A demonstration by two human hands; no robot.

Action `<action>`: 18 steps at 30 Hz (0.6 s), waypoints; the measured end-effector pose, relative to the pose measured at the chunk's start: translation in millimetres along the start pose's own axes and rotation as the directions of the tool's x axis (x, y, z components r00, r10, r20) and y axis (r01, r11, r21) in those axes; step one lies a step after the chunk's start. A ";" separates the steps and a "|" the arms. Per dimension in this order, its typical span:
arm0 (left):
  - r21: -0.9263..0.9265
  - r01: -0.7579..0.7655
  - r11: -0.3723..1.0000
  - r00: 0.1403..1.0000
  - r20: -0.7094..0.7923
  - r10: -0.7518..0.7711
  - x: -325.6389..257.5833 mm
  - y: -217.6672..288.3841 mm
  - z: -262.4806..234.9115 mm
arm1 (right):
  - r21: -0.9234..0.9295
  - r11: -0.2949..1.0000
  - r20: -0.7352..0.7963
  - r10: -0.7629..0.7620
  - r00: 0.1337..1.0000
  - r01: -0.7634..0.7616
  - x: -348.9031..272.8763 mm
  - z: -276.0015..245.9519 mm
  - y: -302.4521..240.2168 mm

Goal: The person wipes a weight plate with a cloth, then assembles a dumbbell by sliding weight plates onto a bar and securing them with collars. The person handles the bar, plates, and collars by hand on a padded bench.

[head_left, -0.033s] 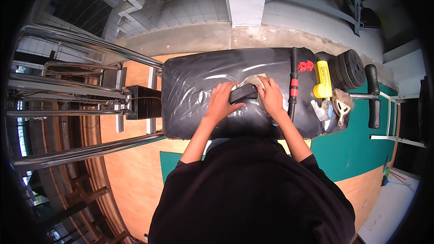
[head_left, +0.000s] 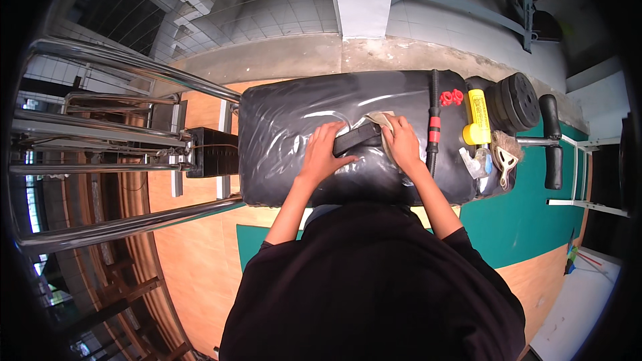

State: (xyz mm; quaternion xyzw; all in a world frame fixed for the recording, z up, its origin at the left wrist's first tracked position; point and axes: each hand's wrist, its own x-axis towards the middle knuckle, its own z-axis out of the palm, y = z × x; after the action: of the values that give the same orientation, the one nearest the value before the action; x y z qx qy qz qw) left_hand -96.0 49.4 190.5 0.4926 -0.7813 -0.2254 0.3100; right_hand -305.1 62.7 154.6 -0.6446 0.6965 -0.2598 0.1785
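Both hands on the plastic-wrapped black padded bench (head_left: 294, 103), as in the earlier view; no visible shift of position. Left hand (head_left: 323, 150) flat beside the dark rectangular block (head_left: 356, 138), fingers (head_left: 328, 132) spread and touching its left end. Right hand (head_left: 404, 142) over the beige cloth (head_left: 383, 120), fingers pressed together on cloth and block's right end. Block at bench centre, lying flat between both hands. To the right: black rod with red band (head_left: 433, 127), red clip (head_left: 452, 97), yellow tool (head_left: 477, 117), black weight plates (head_left: 515, 101). Judgement: work in hand unchanged, block held steady for wiping.
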 end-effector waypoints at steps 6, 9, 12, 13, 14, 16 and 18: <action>-0.076 0.218 0.973 0.969 0.138 -0.206 -33.0 -43.5 1.1 | 0.218 0.973 0.022 0.075 0.997 -0.078 8.3 4.5 8.5; 0.011 0.128 0.992 0.982 0.138 -0.128 -26.9 -35.0 -3.4 | 0.197 0.968 0.052 0.146 0.988 -0.153 10.9 -5.6 -7.4; 0.138 -0.061 0.988 0.987 0.158 0.039 -8.6 -21.2 -4.3 | 0.053 0.997 -0.070 -0.049 0.996 0.053 9.4 -14.4 -25.7; 0.164 -0.100 0.981 0.984 0.163 0.073 -2.7 -14.4 -2.9 | 0.016 0.997 -0.066 -0.074 0.995 0.076 7.9 -17.2 -29.5; 0.190 -0.137 0.972 0.981 0.165 0.106 3.6 -8.3 -0.9 | -0.021 0.995 -0.061 -0.103 0.993 0.101 6.7 -19.6 -33.1; 0.252 -0.120 0.960 0.969 0.239 0.059 17.3 2.6 7.2 | -0.117 0.980 -0.073 -0.168 0.983 0.159 2.4 -23.7 -42.3; 0.255 -0.090 0.963 0.970 0.240 0.027 21.2 9.4 13.2 | -0.151 0.975 -0.112 -0.180 0.977 0.163 3.3 -22.6 -39.6</action>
State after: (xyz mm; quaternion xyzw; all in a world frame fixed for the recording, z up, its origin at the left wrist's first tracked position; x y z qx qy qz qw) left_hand -118.2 34.6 193.0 0.4760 -0.8497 -0.1666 0.1541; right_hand -286.7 61.0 196.5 -0.6959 0.6646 -0.2642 0.0654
